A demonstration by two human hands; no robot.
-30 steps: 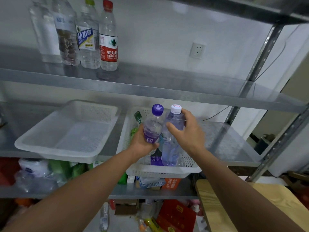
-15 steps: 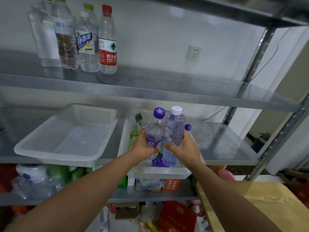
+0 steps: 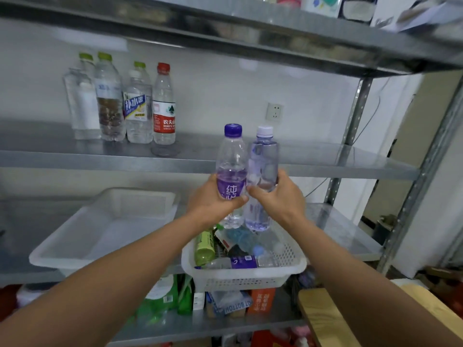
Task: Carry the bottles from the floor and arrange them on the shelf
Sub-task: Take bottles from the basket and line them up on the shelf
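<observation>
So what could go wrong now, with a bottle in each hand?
The purple-capped bottle in the left hand and the white-capped bottle in the right hand touch; one could slip into the basket below. Their bases hang below the shelf edge and may bump it going up. Set down carelessly, they could topple the red-capped bottle.

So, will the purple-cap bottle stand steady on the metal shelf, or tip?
Probably tippy: the purple-cap bottle is tall and narrow. I see no water line, so it may be light and slide on the smooth shelf. Its clear wall would likely dent if squeezed.
</observation>
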